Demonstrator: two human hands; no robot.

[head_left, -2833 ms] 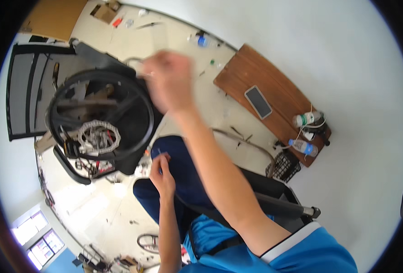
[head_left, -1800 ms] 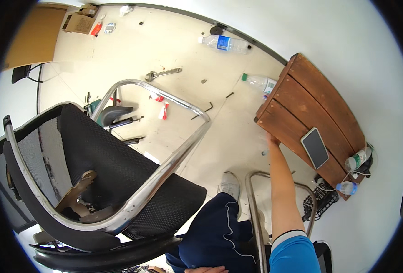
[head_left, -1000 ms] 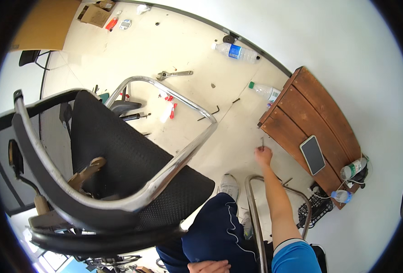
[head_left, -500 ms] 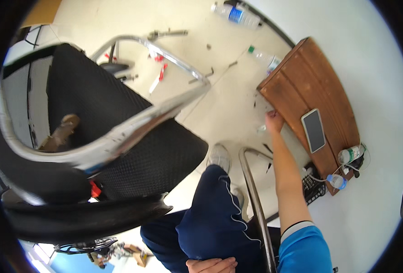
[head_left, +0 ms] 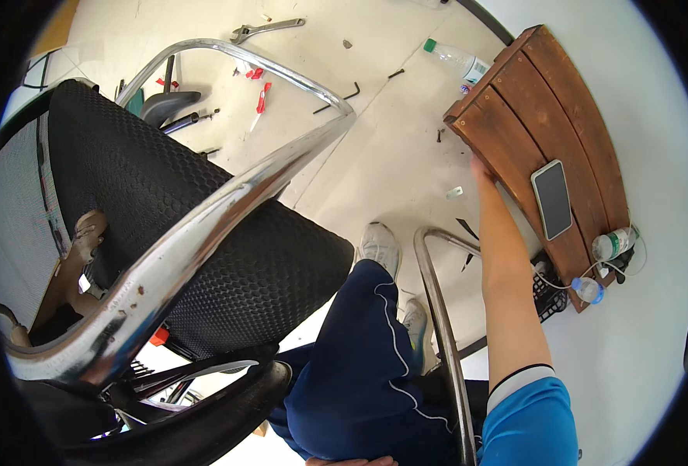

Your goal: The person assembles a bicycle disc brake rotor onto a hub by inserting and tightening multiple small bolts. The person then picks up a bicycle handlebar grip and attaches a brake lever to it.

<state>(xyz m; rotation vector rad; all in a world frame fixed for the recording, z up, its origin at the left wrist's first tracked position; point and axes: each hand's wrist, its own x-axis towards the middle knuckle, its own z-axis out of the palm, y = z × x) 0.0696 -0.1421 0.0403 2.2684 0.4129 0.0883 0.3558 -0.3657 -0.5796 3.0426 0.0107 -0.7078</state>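
My right hand reaches down beside the near edge of a brown wooden slatted bench. The bench edge hides its fingers, so I cannot see what they touch or hold. At the lower edge of the picture, my left hand lies on my thigh in dark blue trousers, fingers stretched out and mostly cut off. A phone with a dark screen rests on the bench. Close to my right hand on the floor are a small pale packet and a dark screw.
At left stands a chair with a black textured seat and chromed tube frame. An adjustable wrench, a hex key, a bolt and a red-handled tool lie on the floor. A green-capped bottle lies near the bench.
My right hand has gone from plain sight to partly behind the bench edge. My left hand now shows less at the lower edge. The whole view has shifted, with the chair frame appearing lower left.
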